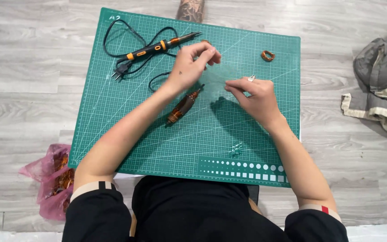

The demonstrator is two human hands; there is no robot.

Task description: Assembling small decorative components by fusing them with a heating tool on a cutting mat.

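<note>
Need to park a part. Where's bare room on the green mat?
Free: the mat's lower left, between its left edge and the left forearm, and the right strip below the copper coil. Crowded: top left, with soldering iron and cord, and the centre around left hand, right hand and copper spool.

copper wire spool [182,107] | brown, elongated | lying tilted on green mat (between forearms)

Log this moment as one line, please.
left hand: pinching wire | right hand: pinching wire | spool, soldering iron: on mat
</note>
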